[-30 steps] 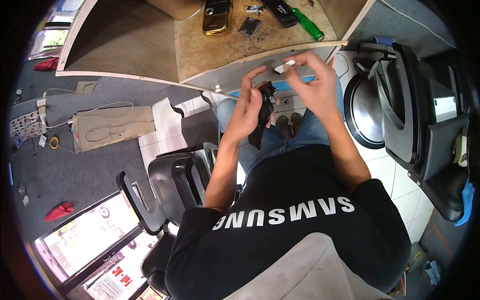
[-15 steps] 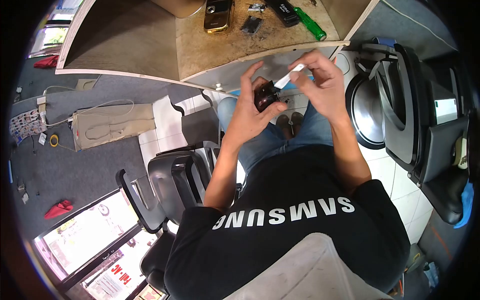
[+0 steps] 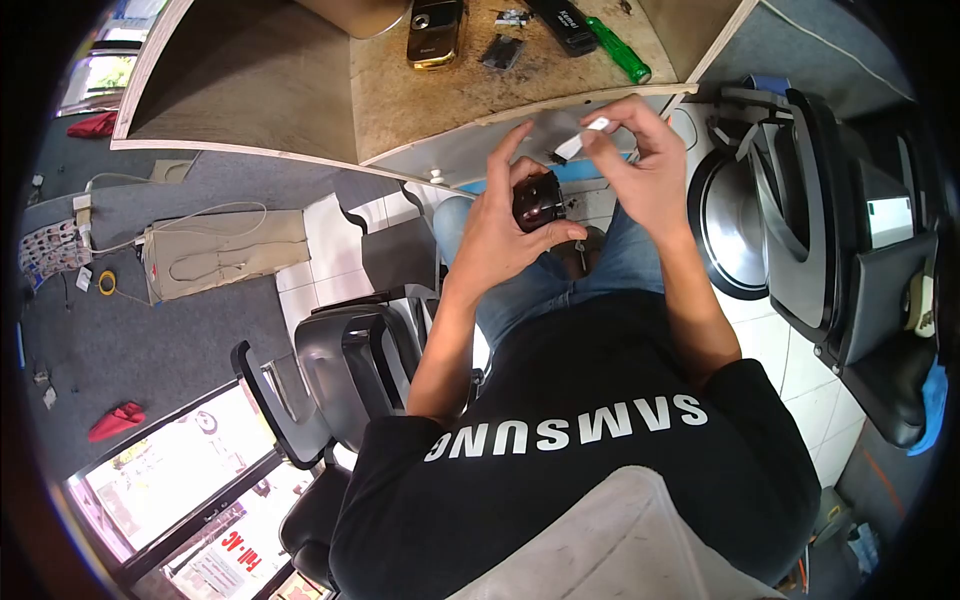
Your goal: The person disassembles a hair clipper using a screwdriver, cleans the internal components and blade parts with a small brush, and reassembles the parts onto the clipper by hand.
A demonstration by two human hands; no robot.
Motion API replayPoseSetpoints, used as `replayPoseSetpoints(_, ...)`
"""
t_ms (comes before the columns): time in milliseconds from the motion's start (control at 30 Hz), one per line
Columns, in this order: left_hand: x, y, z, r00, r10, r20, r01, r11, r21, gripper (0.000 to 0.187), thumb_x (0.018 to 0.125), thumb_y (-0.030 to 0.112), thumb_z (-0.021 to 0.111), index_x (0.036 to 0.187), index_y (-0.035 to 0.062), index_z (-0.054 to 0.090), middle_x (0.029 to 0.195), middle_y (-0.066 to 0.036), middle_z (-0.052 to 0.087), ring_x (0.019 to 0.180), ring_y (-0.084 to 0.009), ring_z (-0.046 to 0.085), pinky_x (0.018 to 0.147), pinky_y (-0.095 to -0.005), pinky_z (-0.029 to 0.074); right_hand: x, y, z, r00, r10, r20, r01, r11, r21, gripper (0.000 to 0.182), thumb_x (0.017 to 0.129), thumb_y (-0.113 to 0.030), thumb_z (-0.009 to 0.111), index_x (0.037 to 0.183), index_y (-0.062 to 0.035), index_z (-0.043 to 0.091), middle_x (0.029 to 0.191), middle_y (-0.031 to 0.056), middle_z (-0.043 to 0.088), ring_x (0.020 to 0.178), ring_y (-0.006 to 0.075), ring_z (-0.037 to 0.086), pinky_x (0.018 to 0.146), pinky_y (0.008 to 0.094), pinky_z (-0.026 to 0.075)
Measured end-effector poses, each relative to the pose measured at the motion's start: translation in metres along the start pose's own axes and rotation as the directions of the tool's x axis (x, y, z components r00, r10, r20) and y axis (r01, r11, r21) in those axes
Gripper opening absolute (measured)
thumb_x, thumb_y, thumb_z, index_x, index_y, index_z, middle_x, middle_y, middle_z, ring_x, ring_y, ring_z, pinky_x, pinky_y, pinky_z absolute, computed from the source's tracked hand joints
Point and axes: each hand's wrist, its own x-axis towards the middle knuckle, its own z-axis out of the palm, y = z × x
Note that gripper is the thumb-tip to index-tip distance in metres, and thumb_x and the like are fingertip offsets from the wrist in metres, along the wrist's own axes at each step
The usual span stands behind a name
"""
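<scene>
My left hand [image 3: 497, 225] is closed around a dark, glossy reddish-black object [image 3: 538, 202], which looks like the body of a hair clipper. Its thumb lies along the near side and its index finger is raised off it. In my right hand [image 3: 645, 165], thumb and fingers pinch a small white brush [image 3: 570, 148] with a dark tip. That tip points down and left, just above the dark object and apart from it. Both hands are over my lap, in front of the shelf edge.
On the wooden shelf [image 3: 400, 125] lie a black-and-gold clipper [image 3: 436, 35], a small dark piece [image 3: 502, 52], a black device [image 3: 565, 27] and a green handle [image 3: 620, 52]. Black chairs [image 3: 350, 350] stand at left and right [image 3: 850, 220]. Flattened cardboard [image 3: 225, 250] lies at left.
The white brush has lifted away from the dark object. My left hand has turned the object slightly and shifted a little right.
</scene>
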Motion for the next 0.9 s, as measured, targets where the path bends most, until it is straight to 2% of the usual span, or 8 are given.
replayPoseSetpoints(67, 0.000, -0.011, -0.002, 0.999, 0.044, -0.001, -0.044, 0.993, -0.108, 0.121, 0.074, 0.035, 0.097, 0.164, 0.0109, 0.021, 0.101, -0.012, 0.068, 0.083, -0.0235, 0.068, 0.076, -0.0352, 0.055, -0.003, 0.006, -0.002, 0.999, -0.004, -0.037, 0.013, 0.971, 0.237, 0.014, 0.093, 0.005, 0.073, 0.106, 0.0005, 0.069, 0.103, 0.0050, 0.072, 0.096, 0.0116, 0.065, 0.086, 0.0299, 0.053)
replayPoseSetpoints(200, 0.001, -0.005, -0.007, 0.993, -0.041, 0.112, 0.103, 0.775, -0.624, 0.113, 0.084, 0.059, 0.083, 0.165, 0.0105, 0.020, 0.097, -0.011, 0.063, 0.065, -0.0158, 0.062, 0.058, -0.0289, 0.052, -0.002, -0.007, -0.001, 0.994, -0.076, 0.073, 0.084, 0.990, -0.112, 0.019, 0.092, 0.005, 0.075, 0.109, 0.0010, 0.069, 0.106, 0.0075, 0.073, 0.098, 0.0148, 0.066, 0.088, 0.0304, 0.052)
replayPoseSetpoints(300, -0.001, -0.009, -0.007, 0.982, -0.047, 0.181, 0.173, 0.593, -0.786, 0.114, 0.086, 0.076, 0.067, 0.165, 0.0087, 0.021, 0.094, -0.012, 0.062, 0.059, -0.0130, 0.059, 0.050, -0.0257, 0.050, 0.000, 0.001, 0.008, 0.976, -0.126, -0.176, 0.133, 0.991, 0.024, 0.014, 0.088, -0.001, 0.078, 0.102, -0.0030, 0.075, 0.091, 0.0035, 0.074, 0.084, 0.0110, 0.067, 0.082, 0.0262, 0.052)
replayPoseSetpoints(400, -0.001, -0.009, -0.011, 0.976, -0.030, 0.216, 0.195, 0.566, -0.801, 0.114, 0.086, 0.079, 0.063, 0.165, 0.0079, 0.022, 0.092, -0.012, 0.061, 0.060, -0.0135, 0.059, 0.049, -0.0270, 0.051, -0.005, -0.007, 0.010, 0.975, -0.185, -0.123, 0.205, 0.963, 0.174, 0.014, 0.087, -0.003, 0.079, 0.101, -0.0045, 0.077, 0.087, 0.0032, 0.074, 0.082, 0.0140, 0.068, 0.082, 0.0287, 0.051)
replayPoseSetpoints(533, -0.002, -0.007, -0.009, 0.969, -0.053, 0.242, 0.223, 0.613, -0.758, 0.112, 0.087, 0.078, 0.062, 0.165, 0.0089, 0.022, 0.093, -0.013, 0.061, 0.061, -0.0139, 0.060, 0.049, -0.0270, 0.051, 0.003, -0.018, 0.007, 0.923, -0.358, 0.144, 0.377, 0.916, -0.137, 0.015, 0.080, -0.003, 0.081, 0.094, -0.0063, 0.077, 0.087, 0.0041, 0.076, 0.080, 0.0218, 0.070, 0.080, 0.0349, 0.048)
replayPoseSetpoints(633, -0.001, -0.008, -0.007, 0.970, -0.064, 0.234, 0.223, 0.621, -0.751, 0.112, 0.087, 0.079, 0.062, 0.165, 0.0095, 0.023, 0.093, -0.013, 0.062, 0.061, -0.0140, 0.060, 0.049, -0.0269, 0.051, 0.004, -0.012, 0.011, 0.918, -0.386, -0.094, 0.360, 0.908, -0.215, 0.015, 0.080, -0.003, 0.080, 0.094, -0.0062, 0.077, 0.086, 0.0033, 0.075, 0.079, 0.0212, 0.069, 0.080, 0.0341, 0.047)
replayPoseSetpoints(833, -0.002, -0.007, -0.009, 0.964, -0.066, 0.259, 0.243, 0.618, -0.747, 0.114, 0.086, 0.081, 0.060, 0.165, 0.0083, 0.023, 0.093, -0.012, 0.062, 0.060, -0.0136, 0.060, 0.049, -0.0264, 0.051, 0.005, -0.021, 0.006, 0.920, -0.362, 0.148, 0.380, 0.917, -0.123, 0.013, 0.081, -0.003, 0.079, 0.093, -0.0063, 0.077, 0.087, 0.0033, 0.077, 0.079, 0.0209, 0.070, 0.081, 0.0334, 0.047)
replayPoseSetpoints(900, -0.002, -0.006, -0.006, 0.966, -0.085, 0.244, 0.244, 0.615, -0.750, 0.115, 0.085, 0.082, 0.059, 0.165, 0.0078, 0.023, 0.092, -0.012, 0.062, 0.060, -0.0135, 0.060, 0.049, -0.0264, 0.051, 0.003, -0.019, 0.009, 0.930, -0.368, 0.010, 0.365, 0.918, -0.157, 0.013, 0.080, -0.003, 0.079, 0.093, -0.0062, 0.076, 0.087, 0.0035, 0.076, 0.079, 0.0208, 0.070, 0.081, 0.0335, 0.047)
